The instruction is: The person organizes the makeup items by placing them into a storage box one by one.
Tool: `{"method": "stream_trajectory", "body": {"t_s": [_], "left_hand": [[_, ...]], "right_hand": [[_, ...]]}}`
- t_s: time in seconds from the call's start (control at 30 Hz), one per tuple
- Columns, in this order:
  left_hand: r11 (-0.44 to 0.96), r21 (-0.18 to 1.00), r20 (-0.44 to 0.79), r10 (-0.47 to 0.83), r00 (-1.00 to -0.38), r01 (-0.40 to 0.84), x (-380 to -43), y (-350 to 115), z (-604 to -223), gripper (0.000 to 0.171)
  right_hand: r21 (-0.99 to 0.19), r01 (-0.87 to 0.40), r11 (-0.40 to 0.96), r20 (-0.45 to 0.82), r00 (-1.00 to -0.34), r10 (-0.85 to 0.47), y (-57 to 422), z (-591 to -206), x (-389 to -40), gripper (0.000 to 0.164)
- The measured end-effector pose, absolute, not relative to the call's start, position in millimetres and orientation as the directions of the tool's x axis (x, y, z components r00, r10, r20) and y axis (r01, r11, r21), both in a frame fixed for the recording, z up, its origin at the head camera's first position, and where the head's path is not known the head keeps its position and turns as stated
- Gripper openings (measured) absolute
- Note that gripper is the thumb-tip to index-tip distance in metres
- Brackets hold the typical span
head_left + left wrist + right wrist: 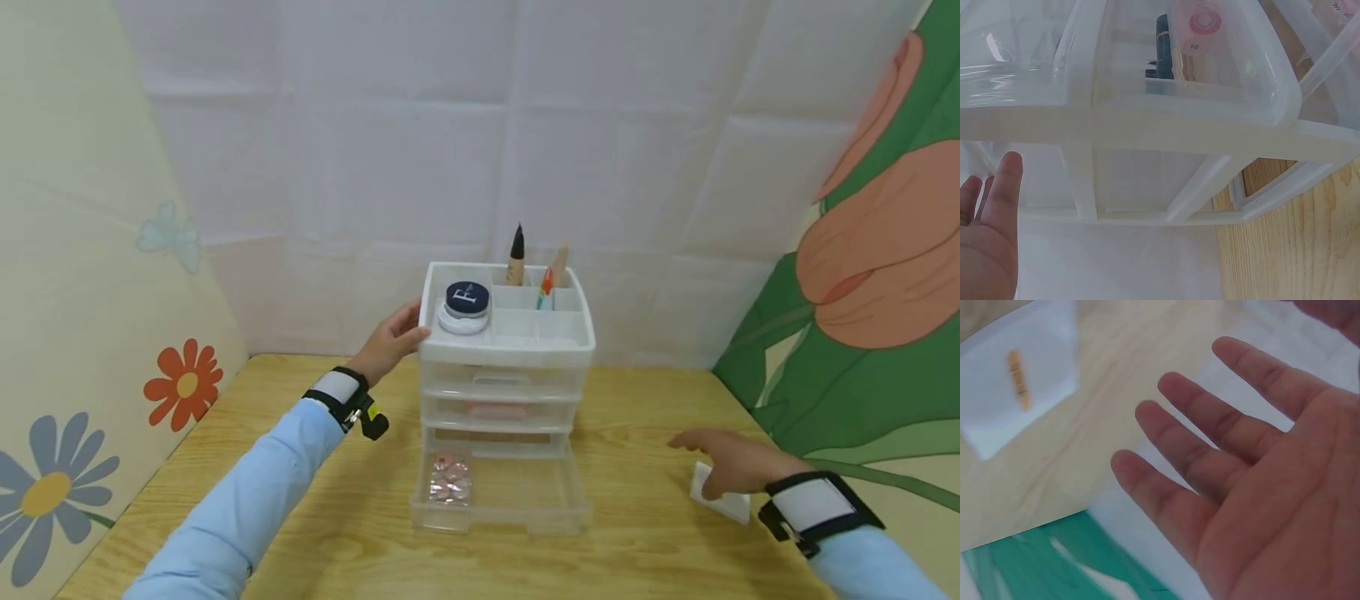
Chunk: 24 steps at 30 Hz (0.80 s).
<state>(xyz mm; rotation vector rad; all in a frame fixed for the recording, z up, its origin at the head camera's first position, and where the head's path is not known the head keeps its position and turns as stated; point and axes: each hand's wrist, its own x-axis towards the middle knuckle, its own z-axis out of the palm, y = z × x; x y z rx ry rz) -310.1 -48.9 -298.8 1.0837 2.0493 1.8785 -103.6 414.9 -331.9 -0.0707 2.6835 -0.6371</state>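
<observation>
A small white drawer organizer [507, 358] stands upright on the table, its clear bottom drawer [517, 492] pulled out. My left hand [393, 337] rests against the organizer's upper left side, thumb at the top tray's front corner. In the left wrist view, the fingers [1004, 194] are extended beside its white side frame [1147, 134]. My right hand [742, 462] is spread, palm down, holding nothing. Partly beneath it in the head view lies a flat white square packet [731, 504]; its orange print [1019, 381] shows in the right wrist view.
A foil-fronted pack of pink items [450, 482] lies at the bottom drawer's left. On top sit a dark-lidded round compact [467, 298], a black-tipped pen [516, 254] and an orange-topped stick [546, 287]. A flower-patterned panel [885, 250] borders the table's right side.
</observation>
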Motion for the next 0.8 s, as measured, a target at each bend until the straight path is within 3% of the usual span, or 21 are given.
{"method": "stream_trajectory", "body": {"t_s": [0.4,0.8], "left_hand": [[-0.066,0.919,0.350,0.586,-0.731,0.388,-310.8,-48.4,-300.2,0.062],[-0.075,0.925,0.344,0.585,-0.735,0.373,-309.1,-48.2,-299.7,0.061]], "right_hand": [[-0.463,0.096,0.881,-0.314,-0.947,-0.062,452.7,-373.5,-96.0,0.075],[-0.466,0.115,0.877,-0.277,-0.961,-0.021,461.1,-392.2,-94.9,0.074]]}}
